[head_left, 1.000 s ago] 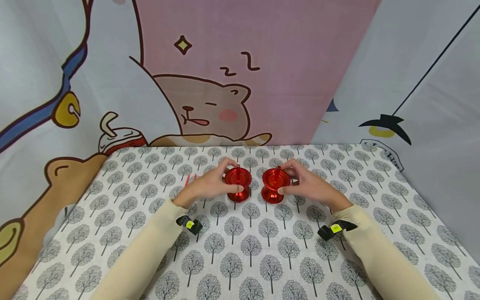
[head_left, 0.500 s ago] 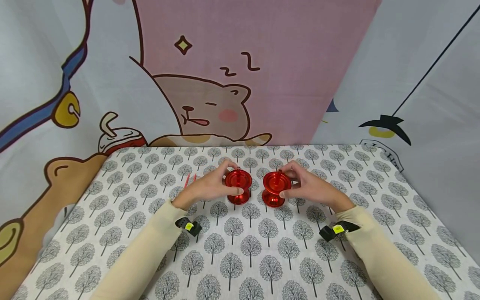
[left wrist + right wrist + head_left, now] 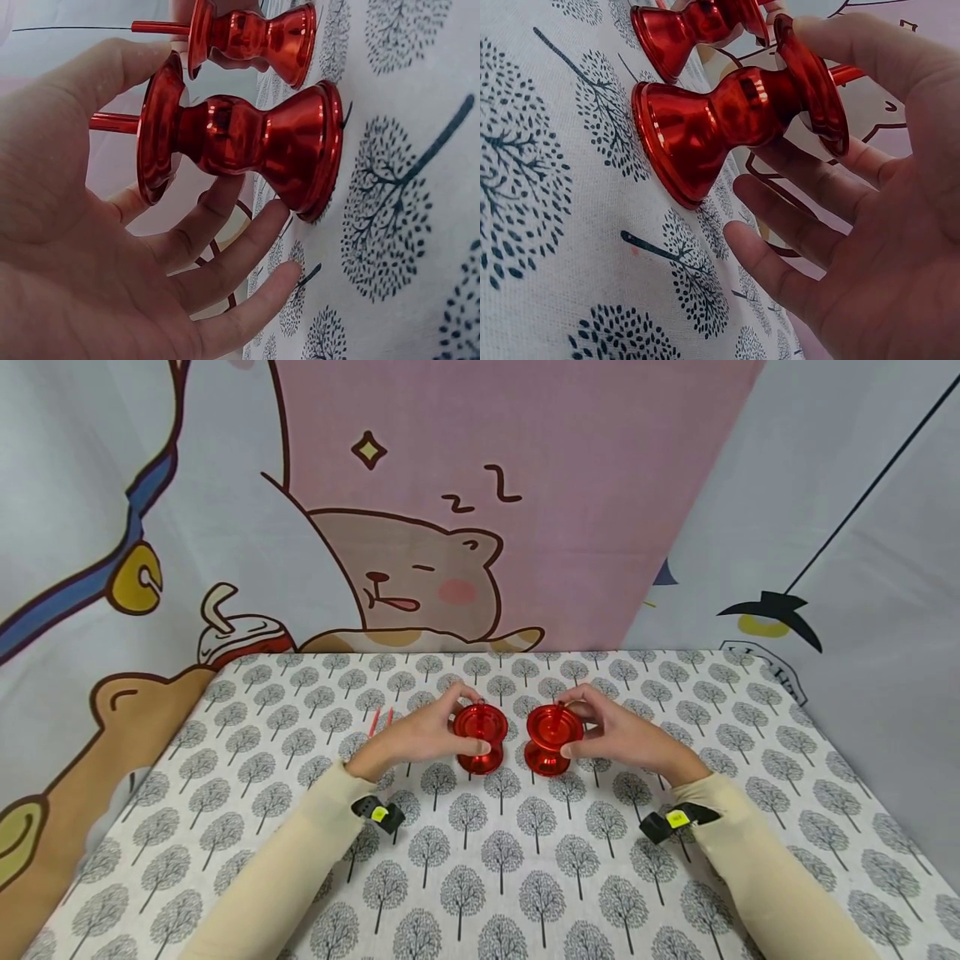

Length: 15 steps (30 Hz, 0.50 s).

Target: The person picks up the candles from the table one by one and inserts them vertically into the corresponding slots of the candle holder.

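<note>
Two shiny red candle holders stand upright side by side on the tablecloth, a small gap between them. Each has a flared base, a wide dish and a thin rod rising from the middle. My left hand (image 3: pixel 427 731) holds the left candle holder (image 3: pixel 481 725) by the rim of its dish, thumb on the near side. The right candle holder (image 3: pixel 553 727) is gripped the same way by my right hand (image 3: pixel 622 731). In the left wrist view the base of the left holder (image 3: pixel 225 139) appears to meet the cloth. The right wrist view shows the right holder (image 3: pixel 754 105) with its base at the cloth.
Two slim pinkish-red sticks (image 3: pixel 374 722) show just beyond my left wrist, their lower ends hidden by the arm. A tree-print cloth (image 3: pixel 540 893) covers the table. Behind its far edge hangs a cartoon-printed curtain (image 3: pixel 585 510).
Both candle holders have shifted slightly towards me in my hands. The left one has also moved a little to the right. The grip of each hand looks the same.
</note>
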Motion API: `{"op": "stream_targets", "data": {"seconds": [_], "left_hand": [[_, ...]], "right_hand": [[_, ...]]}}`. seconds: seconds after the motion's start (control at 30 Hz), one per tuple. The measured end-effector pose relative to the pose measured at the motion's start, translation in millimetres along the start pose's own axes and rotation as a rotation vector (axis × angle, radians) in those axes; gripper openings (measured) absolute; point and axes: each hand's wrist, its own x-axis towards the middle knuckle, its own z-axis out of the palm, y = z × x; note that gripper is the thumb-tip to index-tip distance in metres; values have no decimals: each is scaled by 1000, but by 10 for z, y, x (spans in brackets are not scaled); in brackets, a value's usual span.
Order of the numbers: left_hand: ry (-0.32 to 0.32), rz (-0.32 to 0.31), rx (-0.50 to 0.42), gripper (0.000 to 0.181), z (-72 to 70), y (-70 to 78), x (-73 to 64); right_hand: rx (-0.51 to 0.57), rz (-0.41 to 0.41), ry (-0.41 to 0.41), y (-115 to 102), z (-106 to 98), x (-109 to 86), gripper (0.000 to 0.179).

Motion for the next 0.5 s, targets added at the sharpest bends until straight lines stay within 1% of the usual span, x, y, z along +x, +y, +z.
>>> {"op": "stream_targets", "data": {"seconds": [0.13, 0.2, 0.3, 0.4, 0.5], "left_hand": [[-24, 6, -3, 73, -48, -26, -6], [-37, 16, -33, 75, -96, -39, -13], [-38, 25, -78, 77, -203, -29, -53], [-14, 47, -101, 74, -337, -22, -102], [36, 75, -86, 63, -462, -26, -148]], "right_hand": [[-16, 4, 11, -1, -6, 1, 78], [-49, -5, 32, -6, -5, 3, 80], [-99, -28, 72, -21, 0, 2, 81], [-118, -59, 101, -40, 3, -1, 78], [-119, -83, 112, -67, 12, -5, 74]]}}
